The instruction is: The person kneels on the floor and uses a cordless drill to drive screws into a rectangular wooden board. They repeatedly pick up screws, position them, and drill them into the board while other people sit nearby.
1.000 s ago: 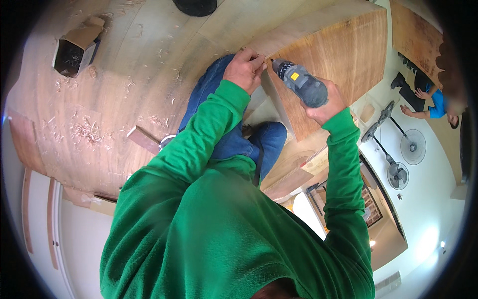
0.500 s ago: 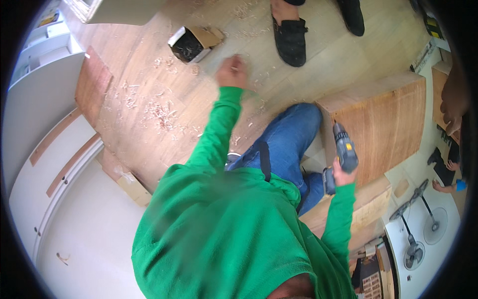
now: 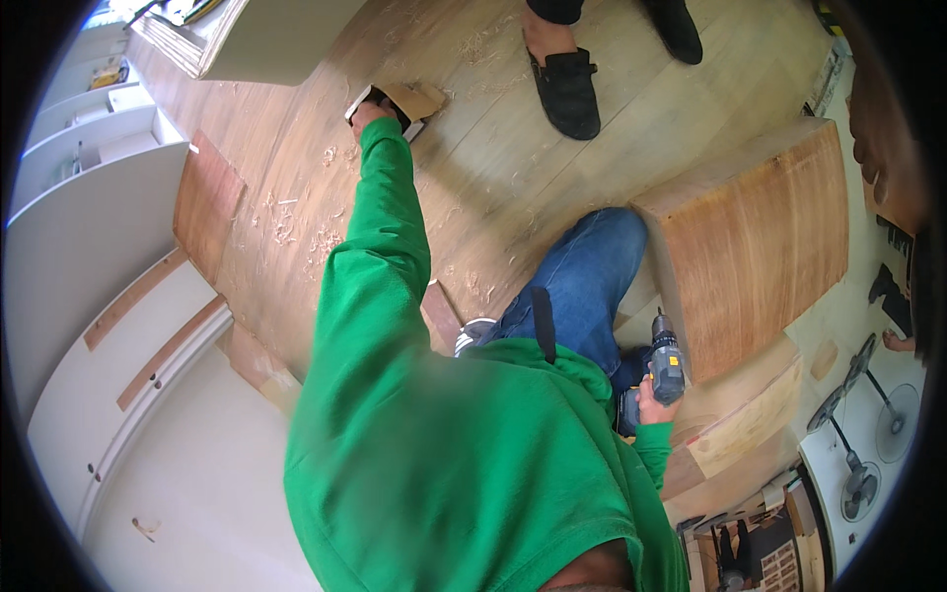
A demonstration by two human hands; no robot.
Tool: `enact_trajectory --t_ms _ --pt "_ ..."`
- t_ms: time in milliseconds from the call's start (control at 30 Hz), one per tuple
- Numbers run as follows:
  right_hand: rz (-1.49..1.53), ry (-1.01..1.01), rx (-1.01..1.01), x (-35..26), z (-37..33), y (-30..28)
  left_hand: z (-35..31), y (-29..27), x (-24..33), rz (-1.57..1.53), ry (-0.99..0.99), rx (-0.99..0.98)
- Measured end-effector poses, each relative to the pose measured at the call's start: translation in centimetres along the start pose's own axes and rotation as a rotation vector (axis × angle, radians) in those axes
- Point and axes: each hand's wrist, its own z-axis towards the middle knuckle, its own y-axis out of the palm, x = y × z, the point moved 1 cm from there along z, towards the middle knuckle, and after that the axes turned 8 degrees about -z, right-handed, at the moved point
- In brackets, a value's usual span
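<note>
Our left hand [image 3: 373, 114] has dipped into the carton [image 3: 418, 100], its grip we can't tell, while our right hand [image 3: 652, 403], wrapped round the drill [image 3: 669, 373], has left the upper-left corner of the wooden box [image 3: 760, 247], drilling apparently paused!

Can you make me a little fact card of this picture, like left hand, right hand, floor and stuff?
Left hand: fingers hidden in a small open box
Right hand: holding a grey drill
Nearby: big wooden box
Floor: curly wood shavings
Clothes: green top, blue jeans
Someone else: black shoes
</note>
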Motion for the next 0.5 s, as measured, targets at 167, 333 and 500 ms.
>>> enact_trajectory --t_ms 167,333,500 --pt "0.053 0.0 -0.006 0.1 0.1 -0.3 0.4 -0.6 2.0 0.064 -0.111 -0.028" --pt "0.028 -0.004 -0.009 -0.1 0.1 -0.4 1.7 -0.5 -0.2 -0.254 -0.15 0.037" --pt "-0.012 -0.007 -0.012 0.0 0.2 -0.3 2.5 -1.4 -2.1 -0.788 -0.297 -0.17"
